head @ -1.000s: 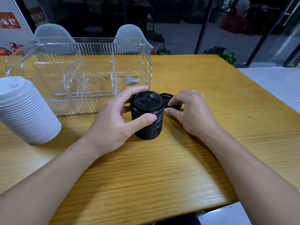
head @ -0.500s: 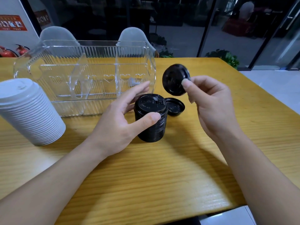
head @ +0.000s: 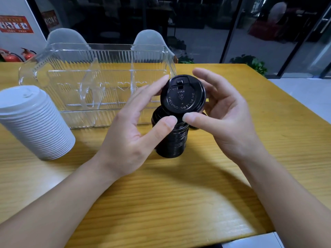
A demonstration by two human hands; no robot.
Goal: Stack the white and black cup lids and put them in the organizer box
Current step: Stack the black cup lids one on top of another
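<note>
A single black lid [head: 181, 97] hangs top-up and tilted toward me just above the stack of black lids [head: 172, 142] on the table. My right hand [head: 227, 119] pinches its right rim between thumb and fingers. From the other side, my left hand [head: 129, 133] pinches its left rim with index finger and thumb. The tall stack of white lids [head: 34, 122] stands at the left. The clear ribbed organizer box [head: 107, 56] sits behind, with dividers and nothing inside. A dark sliver of another black lid [head: 194, 128] shows under my right thumb, mostly hidden.
The wooden table [head: 179, 203] runs to a near edge at the bottom right. Two grey chairs [head: 148, 38] stand behind the box. Glass walls and a red fire extinguisher [head: 10, 57] are further back.
My right hand picked a black lid off the table, raised it and turned it top-up over the black stack. My left hand let go of the stack and took the lid's left rim.
</note>
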